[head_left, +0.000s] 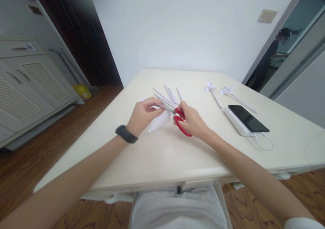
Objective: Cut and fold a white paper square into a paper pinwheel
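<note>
My right hand (195, 121) grips red-handled scissors (181, 128), with fingers in the loops and the metal blades pointing left. Pinched in my left hand (142, 116) is a piece of white paper (159, 121) that hangs below the blades. The blades lie at the paper beside my left fingertips; whether they are cutting into it I cannot tell. Just beyond both hands, several thin white paper sticks (169, 93) lie on the cream table (162, 161). A black band circles my left wrist.
Two white paper pinwheels on sticks, a nearer-left one (210, 86) and a right one (227, 90), lie at the right. A black phone (248, 118) rests on a white block (235, 121) with a white cable (265, 149). A wall rises behind the table; a person is visible through the right doorway.
</note>
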`<state>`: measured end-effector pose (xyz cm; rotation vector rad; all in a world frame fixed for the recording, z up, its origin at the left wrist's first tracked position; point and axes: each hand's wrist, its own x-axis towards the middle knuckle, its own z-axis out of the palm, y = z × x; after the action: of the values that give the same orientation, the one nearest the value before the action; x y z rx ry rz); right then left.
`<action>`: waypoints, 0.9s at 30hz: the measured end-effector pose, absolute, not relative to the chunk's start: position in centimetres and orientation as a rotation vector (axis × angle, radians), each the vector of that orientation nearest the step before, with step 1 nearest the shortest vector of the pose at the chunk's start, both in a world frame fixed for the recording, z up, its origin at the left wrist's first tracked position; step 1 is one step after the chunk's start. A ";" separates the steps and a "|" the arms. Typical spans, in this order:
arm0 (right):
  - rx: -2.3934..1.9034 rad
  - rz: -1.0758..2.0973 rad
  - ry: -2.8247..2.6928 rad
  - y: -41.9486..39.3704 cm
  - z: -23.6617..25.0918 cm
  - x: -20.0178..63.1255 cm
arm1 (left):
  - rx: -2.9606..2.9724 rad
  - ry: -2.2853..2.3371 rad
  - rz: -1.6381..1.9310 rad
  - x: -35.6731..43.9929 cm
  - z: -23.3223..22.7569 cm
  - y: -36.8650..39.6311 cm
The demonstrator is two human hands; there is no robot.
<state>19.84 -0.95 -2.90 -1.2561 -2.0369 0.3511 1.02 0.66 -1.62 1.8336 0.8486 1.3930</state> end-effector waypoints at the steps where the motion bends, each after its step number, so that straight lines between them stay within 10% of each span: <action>1: -1.259 0.348 -2.038 -1.0 -2.9 19.8 | 1.831 0.855 1.394 1.0 -1.6 0.7; 27: -1.257 0.432 -1.876 -0.8 -3.0 19.7 | 1.815 0.904 1.373 0.9 -1.5 0.8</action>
<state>19.66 -0.84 -3.03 -1.2569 -1.8764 0.4323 0.86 0.78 -1.53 1.8152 0.9036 1.3727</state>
